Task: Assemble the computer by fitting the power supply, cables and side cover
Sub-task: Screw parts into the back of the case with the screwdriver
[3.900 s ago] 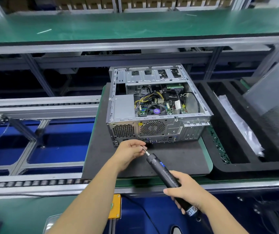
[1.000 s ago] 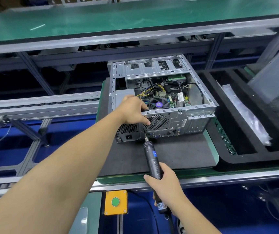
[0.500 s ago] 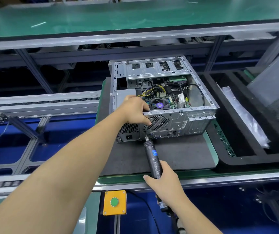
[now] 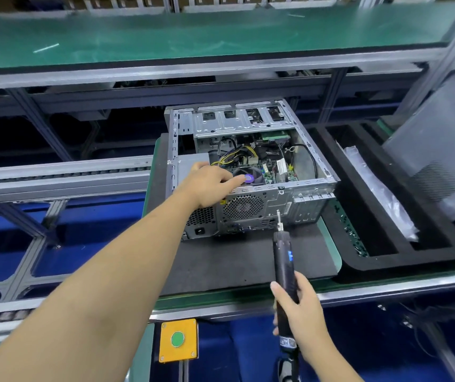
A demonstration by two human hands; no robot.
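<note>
The left hand (image 4: 209, 186) reaches over the rear top edge of the computer case (image 4: 251, 172), fingers extended and loosely spread, the fingertips lying at the case rim above the round rear fan grille (image 4: 243, 207); it grips nothing. Whether the fingertips press the metal cannot be told.

The case is an open box of bare perforated sheet steel, lying on its side on a dark foam mat (image 4: 237, 260), toward the mat's far edge. The grey power supply (image 4: 191, 168) sits in the case's near-left corner, partly hidden by the hand. Yellow and black cables (image 4: 234, 157) run over the green mainboard inside.

The right hand (image 4: 300, 312) is wrapped around the lower barrel of a black cylindrical electric screwdriver (image 4: 283, 267), held upright. Its slim metal bit points at the case's rear panel, just right of the fan grille; contact cannot be told.

To the right, a black foam tray (image 4: 402, 260) with long compartments holds a clear plastic bag (image 4: 378, 191). A grey side cover (image 4: 441, 144) with a meshed vent leans at the tray's far-right edge.

A yellow box with a green button (image 4: 178, 339) is mounted below the bench's near edge.
</note>
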